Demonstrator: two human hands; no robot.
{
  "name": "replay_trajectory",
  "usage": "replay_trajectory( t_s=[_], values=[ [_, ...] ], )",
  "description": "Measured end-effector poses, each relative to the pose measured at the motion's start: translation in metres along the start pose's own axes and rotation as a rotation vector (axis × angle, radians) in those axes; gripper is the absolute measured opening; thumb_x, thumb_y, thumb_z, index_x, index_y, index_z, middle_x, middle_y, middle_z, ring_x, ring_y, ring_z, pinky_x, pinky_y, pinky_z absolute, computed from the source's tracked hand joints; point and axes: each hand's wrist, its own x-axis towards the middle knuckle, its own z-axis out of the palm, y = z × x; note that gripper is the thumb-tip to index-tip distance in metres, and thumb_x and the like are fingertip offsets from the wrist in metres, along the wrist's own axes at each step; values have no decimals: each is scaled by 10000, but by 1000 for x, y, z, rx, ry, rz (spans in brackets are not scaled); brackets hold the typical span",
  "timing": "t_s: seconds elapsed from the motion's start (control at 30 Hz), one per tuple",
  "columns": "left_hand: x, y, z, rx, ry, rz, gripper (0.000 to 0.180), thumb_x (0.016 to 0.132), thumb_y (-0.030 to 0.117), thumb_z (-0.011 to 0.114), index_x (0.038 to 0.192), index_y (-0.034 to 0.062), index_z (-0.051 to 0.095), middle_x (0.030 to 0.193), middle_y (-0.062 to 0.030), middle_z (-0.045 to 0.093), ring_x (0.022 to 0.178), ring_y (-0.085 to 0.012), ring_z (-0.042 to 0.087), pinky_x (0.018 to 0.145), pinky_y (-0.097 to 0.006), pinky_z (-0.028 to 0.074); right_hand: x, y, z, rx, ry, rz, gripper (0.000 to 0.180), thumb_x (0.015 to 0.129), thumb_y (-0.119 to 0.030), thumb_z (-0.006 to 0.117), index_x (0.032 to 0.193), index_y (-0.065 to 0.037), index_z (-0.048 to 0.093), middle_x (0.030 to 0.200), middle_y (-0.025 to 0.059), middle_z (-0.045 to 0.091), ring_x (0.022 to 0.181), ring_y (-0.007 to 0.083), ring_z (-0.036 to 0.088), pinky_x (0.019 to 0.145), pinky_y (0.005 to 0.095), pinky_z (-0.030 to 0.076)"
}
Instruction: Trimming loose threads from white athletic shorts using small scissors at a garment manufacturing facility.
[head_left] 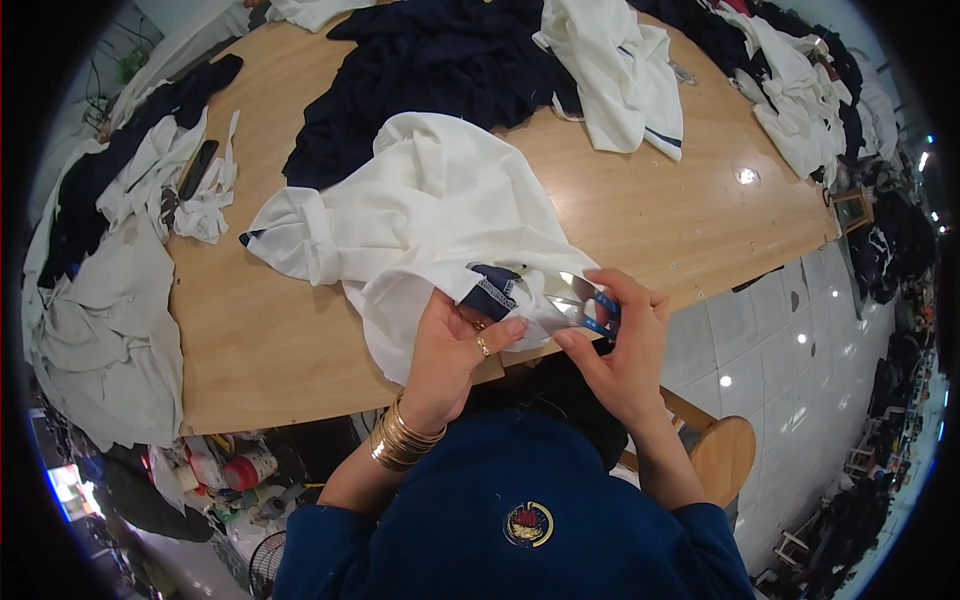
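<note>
A white garment (450, 190) lies bunched on the wooden table in front of me, its near part raised at the table's front edge. My left hand (455, 345) pinches the garment by a navy-trimmed part (490, 288) with stitching along its edge. Gold bangles and a ring are on that arm and hand. In my right hand (625, 345) is a pair of scissors (600, 315) with blue handles. Their metal blades point left toward the white cloth beside the navy trim. Whether the blade tips touch the cloth, I cannot tell.
Navy cloth (430, 70) and another white garment (620, 80) lie farther back on the wooden table (720, 220). More garments (110, 290) hang over the left edge, near a dark elongated object (199, 170). A wooden stool (722, 460) stands at the lower right on tiled floor.
</note>
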Motion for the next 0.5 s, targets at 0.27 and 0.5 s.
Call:
replay_trajectory(
  t_s=[0.27, 0.5],
  values=[
    [-1, -1, 3, 37, 7, 43, 513, 736, -101, 619, 1183, 18, 397, 1064, -80, 551, 967, -160, 545, 848, -289, 459, -12, 1, -14, -239, -84, -153, 328, 710, -342, 701, 914, -113, 584, 673, -18, 531, 564, 156, 454, 654, 337, 241],
    [-2, -4, 6, 81, 14, 86, 500, 728, -101, 635, 1158, 15, 407, 1055, -86, 561, 951, -160, 559, 811, -279, 480, -12, 4, -14, -273, -25, -179, 270, 700, -319, 708, 844, -116, 600, 628, -17, 495, 546, 148, 442, 628, 327, 238]
  ],
)
